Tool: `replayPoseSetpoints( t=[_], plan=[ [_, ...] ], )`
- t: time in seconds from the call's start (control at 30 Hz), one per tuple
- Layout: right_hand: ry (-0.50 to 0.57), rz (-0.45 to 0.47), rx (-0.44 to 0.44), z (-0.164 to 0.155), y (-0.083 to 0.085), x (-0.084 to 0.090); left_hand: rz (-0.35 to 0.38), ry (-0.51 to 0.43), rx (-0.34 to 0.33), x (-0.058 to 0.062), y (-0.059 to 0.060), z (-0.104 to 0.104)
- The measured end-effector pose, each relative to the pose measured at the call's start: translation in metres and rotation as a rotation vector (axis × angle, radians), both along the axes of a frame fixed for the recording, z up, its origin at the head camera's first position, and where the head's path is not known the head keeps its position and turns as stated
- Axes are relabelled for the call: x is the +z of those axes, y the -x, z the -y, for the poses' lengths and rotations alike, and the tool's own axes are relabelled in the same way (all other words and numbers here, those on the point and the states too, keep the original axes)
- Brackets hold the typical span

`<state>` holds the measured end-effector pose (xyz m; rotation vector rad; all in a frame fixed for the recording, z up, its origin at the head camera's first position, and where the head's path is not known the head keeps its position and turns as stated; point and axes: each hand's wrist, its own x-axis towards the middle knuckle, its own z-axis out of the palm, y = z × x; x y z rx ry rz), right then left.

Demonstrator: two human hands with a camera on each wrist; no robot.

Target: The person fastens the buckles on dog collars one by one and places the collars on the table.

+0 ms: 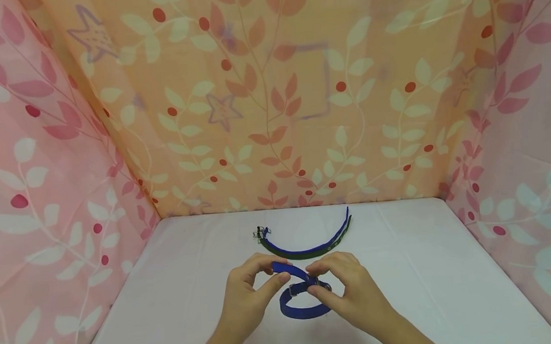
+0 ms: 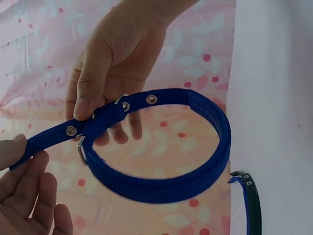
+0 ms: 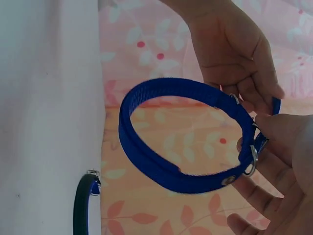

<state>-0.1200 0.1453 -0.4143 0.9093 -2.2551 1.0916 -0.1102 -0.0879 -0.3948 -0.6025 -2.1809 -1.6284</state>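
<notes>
Left hand [image 1: 247, 298] pinches the free tail and right hand [image 1: 347, 287] pinches the metal buckle [image 2: 81, 149] of a blue webbing collar [image 1: 303, 298], eyeleted and looped into a ring, held just above the white table [image 1: 449, 267].

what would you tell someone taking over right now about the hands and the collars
Left hand: pinches the free tail end of the blue collar.
Right hand: pinches the strap at the metal buckle.
The collar is looped into a ring, held just above the white table. The tail already passes through the buckle; whether the pin sits in an eyelet cannot be told.
Two more collars, blue and green, lie unbuckled together behind the hands.
Left: probably check this fastening, then those two.
</notes>
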Motion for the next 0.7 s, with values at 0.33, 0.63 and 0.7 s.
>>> replayPoseSetpoints(
  t=[0.33, 0.63, 0.7],
  plan=[
    [-0.028, 0.018, -0.035, -0.0069, 0.0013, 0.0068, 0.028, -0.1, -0.003, 0.0019, 0.0, -0.0013],
    [0.014, -0.005, -0.004, -0.0053, 0.0006, 0.0048, 0.151, -0.059, -0.038, -0.0046, -0.0005, -0.0071],
    [0.05, -0.032, 0.001, -0.0051, 0.0012, 0.0045, 0.192, -0.001, -0.041, -0.0062, 0.0021, -0.0082]
  ],
)
